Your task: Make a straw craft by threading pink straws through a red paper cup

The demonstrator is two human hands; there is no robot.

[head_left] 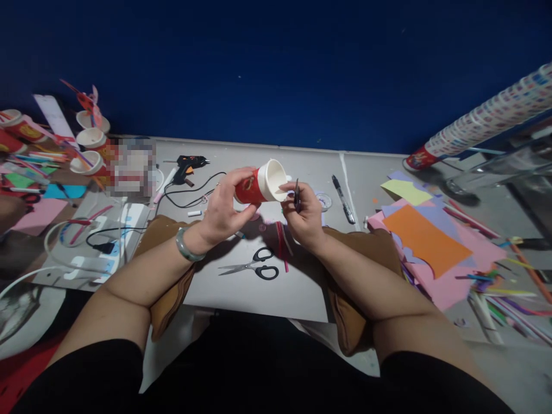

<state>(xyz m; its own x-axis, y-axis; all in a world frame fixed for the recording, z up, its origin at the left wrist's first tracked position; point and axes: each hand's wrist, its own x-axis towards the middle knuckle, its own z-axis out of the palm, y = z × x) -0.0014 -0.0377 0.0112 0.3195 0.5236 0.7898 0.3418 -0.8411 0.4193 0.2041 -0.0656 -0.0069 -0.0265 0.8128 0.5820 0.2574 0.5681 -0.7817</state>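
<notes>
A red paper cup [249, 188] with a white inside is tilted, its mouth turned to the right. My left hand [222, 207] is wrapped round its side. At the cup's rim, my right hand [303, 215] has closed fingers, with thumb and forefinger close to or touching the edge. It holds a small, slim dark object [297, 195] whose kind I cannot make out. Below the hands, black-handled scissors [254, 266] lie partly open on the white table. Red strips [282, 244] lie under my right hand.
A black glue gun [186, 169] with its cable lies behind my left hand. A black pen [343, 200] is at the right, beside coloured paper sheets [425, 238] and a long stack of paper cups [487, 118]. Decorated cups [92, 141] and a power strip [110, 253] stand left.
</notes>
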